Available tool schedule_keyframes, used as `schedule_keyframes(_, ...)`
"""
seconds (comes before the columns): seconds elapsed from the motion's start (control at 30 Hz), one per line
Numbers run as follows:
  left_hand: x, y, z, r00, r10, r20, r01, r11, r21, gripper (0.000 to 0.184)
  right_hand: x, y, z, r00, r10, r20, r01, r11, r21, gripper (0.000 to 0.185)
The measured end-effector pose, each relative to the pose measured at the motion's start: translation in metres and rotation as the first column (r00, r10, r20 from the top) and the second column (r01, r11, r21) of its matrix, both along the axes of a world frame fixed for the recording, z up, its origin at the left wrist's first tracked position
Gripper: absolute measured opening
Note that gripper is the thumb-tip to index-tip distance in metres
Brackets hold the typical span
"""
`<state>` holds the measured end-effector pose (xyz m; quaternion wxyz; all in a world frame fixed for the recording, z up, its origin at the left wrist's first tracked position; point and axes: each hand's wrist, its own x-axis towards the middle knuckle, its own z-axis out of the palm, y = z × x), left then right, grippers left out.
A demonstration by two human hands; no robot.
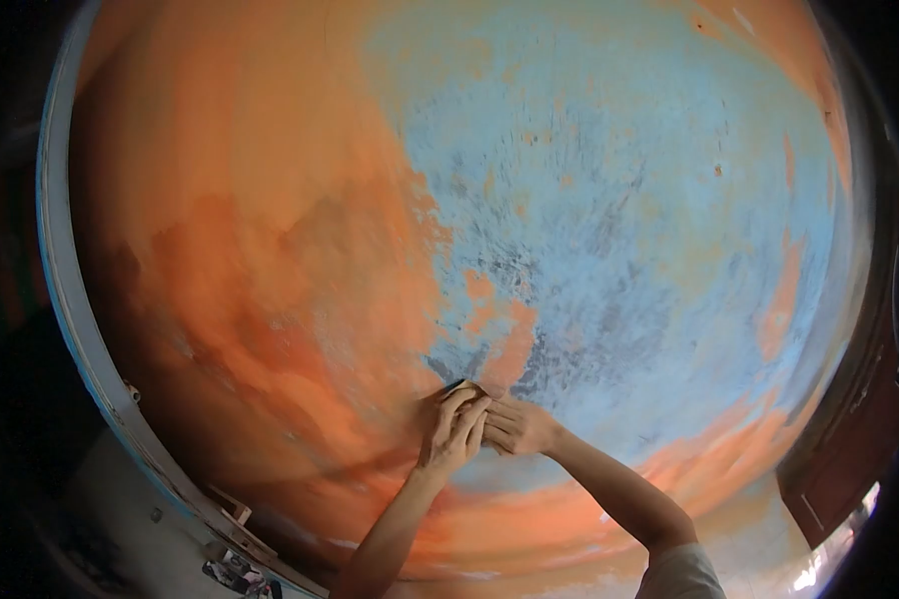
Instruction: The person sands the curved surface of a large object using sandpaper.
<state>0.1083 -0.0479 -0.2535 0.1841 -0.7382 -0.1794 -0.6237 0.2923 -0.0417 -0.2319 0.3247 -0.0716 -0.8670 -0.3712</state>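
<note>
Both hands meet low on a wall (pixel 589 200) with worn orange and light blue paint. My left hand (pixel 453 434) lies against a small folded brown sheet (pixel 461 387), its fingers bent over it. Beside it on the right, my right hand (pixel 517 424) has its fingers pressed together, tips at the sheet and touching my left hand. The sheet's dark edge shows above the fingers; the rest of it is hidden beneath them. Grey-blue patches of bared surface show around and above the hands.
A pale frame with a blue edge (pixel 60 240) curves down the left side. Small dark items (pixel 238 571) lie at the lower left, near a wooden piece (pixel 232 507). A dark red-brown panel (pixel 844 459) stands at the lower right.
</note>
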Motion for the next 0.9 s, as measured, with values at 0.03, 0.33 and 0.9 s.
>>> schedule_keyframes(0.03,0.002,0.0,0.0,1.0,0.014,-0.016,-0.014,1.0,-0.005,0.032,0.003,-0.002,0.0,1.0,0.021,-0.002,-0.021,0.997,-0.071,0.026)
schedule_keyframes(0.33,-0.006,0.002,-0.006,0.87,0.434,-0.232,-0.405,0.899,0.164,0.05,0.105,-0.015,0.058,0.838,-0.352,-0.416,0.352,0.933,-0.081,0.057)
schedule_keyframes(0.9,0.015,0.01,0.004,0.795,0.496,-0.351,-0.481,0.866,0.135,0.035,0.143,0.005,0.281,0.399,-0.156,-0.903,0.515,0.853,0.08,0.056)
